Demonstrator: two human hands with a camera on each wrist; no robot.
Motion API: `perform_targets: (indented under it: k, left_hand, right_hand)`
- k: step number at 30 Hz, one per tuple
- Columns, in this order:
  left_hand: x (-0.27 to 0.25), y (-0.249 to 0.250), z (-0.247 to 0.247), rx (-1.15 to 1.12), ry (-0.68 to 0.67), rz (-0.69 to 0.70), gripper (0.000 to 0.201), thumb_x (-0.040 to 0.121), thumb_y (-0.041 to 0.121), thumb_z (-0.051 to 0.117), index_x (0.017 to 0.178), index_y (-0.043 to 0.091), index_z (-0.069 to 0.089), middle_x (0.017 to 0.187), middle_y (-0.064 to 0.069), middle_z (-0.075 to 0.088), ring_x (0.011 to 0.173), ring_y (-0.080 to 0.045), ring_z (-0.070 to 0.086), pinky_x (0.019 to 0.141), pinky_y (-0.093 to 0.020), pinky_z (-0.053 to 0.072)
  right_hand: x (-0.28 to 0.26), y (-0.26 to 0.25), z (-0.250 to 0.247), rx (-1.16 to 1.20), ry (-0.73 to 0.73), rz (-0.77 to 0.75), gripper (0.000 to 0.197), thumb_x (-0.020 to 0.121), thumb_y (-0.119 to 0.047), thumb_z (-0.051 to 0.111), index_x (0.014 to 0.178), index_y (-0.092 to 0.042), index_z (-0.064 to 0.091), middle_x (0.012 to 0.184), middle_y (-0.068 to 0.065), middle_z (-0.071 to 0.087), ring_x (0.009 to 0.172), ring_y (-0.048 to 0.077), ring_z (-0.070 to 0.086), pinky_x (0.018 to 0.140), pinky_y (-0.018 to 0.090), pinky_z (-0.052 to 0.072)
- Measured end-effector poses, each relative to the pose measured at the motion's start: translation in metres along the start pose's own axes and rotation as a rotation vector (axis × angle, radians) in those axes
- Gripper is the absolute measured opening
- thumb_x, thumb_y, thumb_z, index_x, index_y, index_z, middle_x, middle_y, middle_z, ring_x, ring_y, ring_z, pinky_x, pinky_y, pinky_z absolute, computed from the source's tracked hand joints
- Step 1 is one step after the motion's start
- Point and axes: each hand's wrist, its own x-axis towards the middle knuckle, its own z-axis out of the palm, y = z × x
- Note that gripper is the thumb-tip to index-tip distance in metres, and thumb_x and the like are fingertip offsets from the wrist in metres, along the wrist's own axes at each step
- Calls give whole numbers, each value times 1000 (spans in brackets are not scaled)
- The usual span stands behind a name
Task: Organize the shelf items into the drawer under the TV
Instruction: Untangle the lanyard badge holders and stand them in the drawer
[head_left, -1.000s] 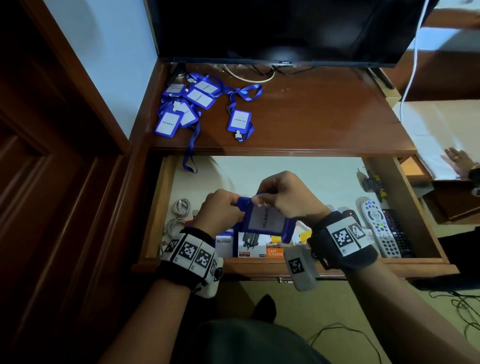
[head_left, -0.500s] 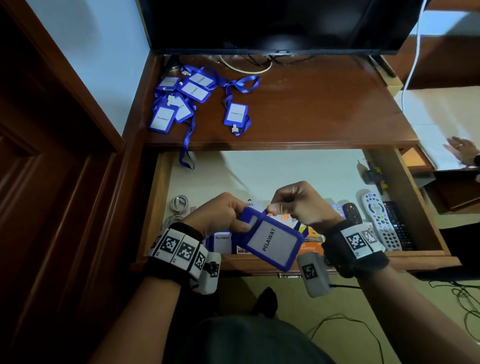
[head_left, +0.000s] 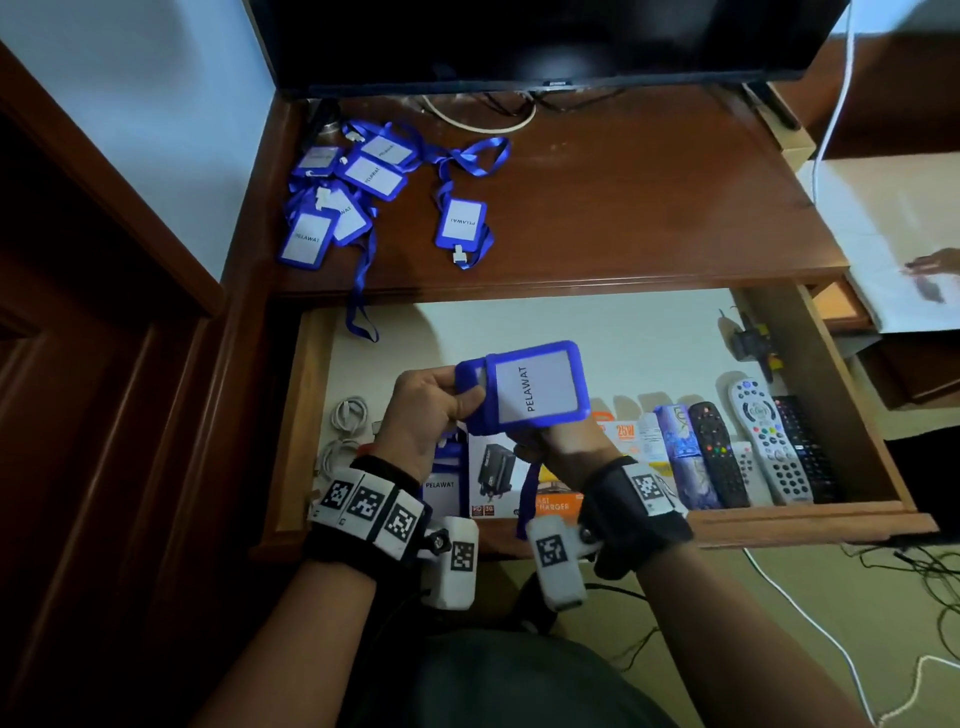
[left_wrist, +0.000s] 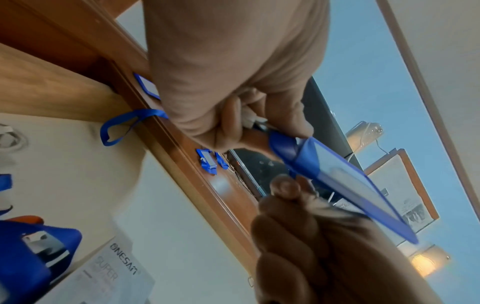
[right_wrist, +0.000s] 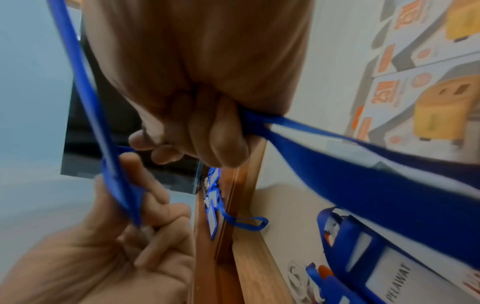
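While the drawer (head_left: 810, 514) already holds remotes (head_left: 763, 441), charger boxes (head_left: 498, 478), coiled cables (head_left: 345, 415) and at least one badge along its near edge, the job looks roughly mid-way: a cluster of blue badges (head_left: 337, 202) sits far left on the shelf (head_left: 649, 208) under the TV (head_left: 519, 41), plus one single badge (head_left: 461, 224) nearer centre, with a lanyard loop hanging over the shelf's edge into the drawer. The badge in hand (head_left: 535, 389), labelled PELAWAT, is held above the drawer's near-left area, not yet set down. Left hand (head_left: 431, 410) pinches its left end, thumb on top, fingers (left_wrist: 226, 115) curled round the clip end. Right hand (head_left: 561, 441) sits below the holder, palm mostly hidden in the head view; the right wrist view shows its fingers (right_wrist: 221, 131) curled tight on the blue lanyard strap (right_wrist: 337, 156). My read: the strap is being bundled before stowing. Both wrists are level, just above the drawer's near rim.
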Motion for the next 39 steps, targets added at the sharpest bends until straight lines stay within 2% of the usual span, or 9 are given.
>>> perform_targets:
  k: [4, 7, 12, 16, 19, 22, 29, 33, 39]
  left_hand:
    - [14, 5, 2, -78, 105, 46, 23, 85, -8, 56, 93, 10, 69, 74, -1, 73, 76, -20, 63, 68, -27, 47]
    - [25, 12, 7, -117, 197, 80, 23, 87, -6, 56, 87, 14, 68, 64, 0, 65, 54, -9, 48, 51, -20, 35]
    - [42, 14, 14, -117, 364, 110, 21, 85, 1, 63, 79, 19, 71, 59, 6, 55, 59, -13, 41, 51, -22, 31]
    - [45, 23, 21, -57, 386, 222, 22, 87, 0, 62, 88, 21, 68, 70, 11, 64, 53, 8, 55, 55, -8, 44]
    - [53, 23, 23, 143, 352, 265, 18, 84, 8, 66, 90, 24, 71, 80, 7, 71, 75, -9, 65, 78, -29, 54]
    - [56, 19, 25, 309, 285, 253, 15, 81, 14, 65, 89, 24, 72, 87, -1, 73, 88, -24, 66, 86, -44, 53]
    - [63, 14, 26, 587, 13, 248, 17, 70, 26, 63, 84, 29, 72, 83, 3, 74, 86, -24, 68, 83, -45, 54]
    - [64, 17, 25, 776, -167, 227, 28, 75, 8, 60, 75, 34, 70, 83, -1, 72, 88, -25, 65, 82, -46, 53]
    - [63, 25, 27, 936, -336, 167, 29, 83, 5, 62, 74, 32, 67, 83, 1, 69, 86, -20, 64, 81, -35, 52]
  right_hand:
    - [11, -23, 5, -57, -67, 27, 38, 91, 6, 30, 66, -22, 24, 53, -5, 19, 47, 8, 13, 43, 19, 15]
    - [18, -34, 1, -71, -112, 20, 35, 98, 1, 35, 67, -14, 40, 48, -5, 24, 41, 7, 15, 42, 18, 13]
    - [18, -38, -4, -241, -146, -11, 29, 101, -11, 42, 73, -11, 52, 48, -6, 29, 43, 8, 21, 40, 19, 18]
    - [15, -52, -6, -567, -150, -85, 27, 98, -11, 48, 72, -10, 57, 53, -6, 38, 41, 3, 32, 43, 14, 28]
    - [13, -68, -9, -717, -199, -145, 24, 95, -14, 54, 73, -10, 62, 56, -6, 43, 48, 3, 37, 49, 15, 30]
    - [12, -82, -10, -727, -214, -172, 19, 93, -14, 58, 78, -7, 66, 57, -7, 44, 50, 4, 37, 48, 15, 30]
    - [23, -93, -26, -678, -137, -190, 28, 90, -7, 60, 62, -9, 58, 49, -7, 48, 45, 3, 39, 47, 13, 31]
    - [34, -92, -39, -775, -110, -217, 22, 86, -10, 66, 67, 1, 62, 62, 17, 57, 55, 13, 47, 50, 20, 35]
    - [35, -93, -59, -684, -103, -202, 18, 79, -5, 74, 63, -2, 66, 59, 12, 57, 53, 12, 43, 51, 21, 34]
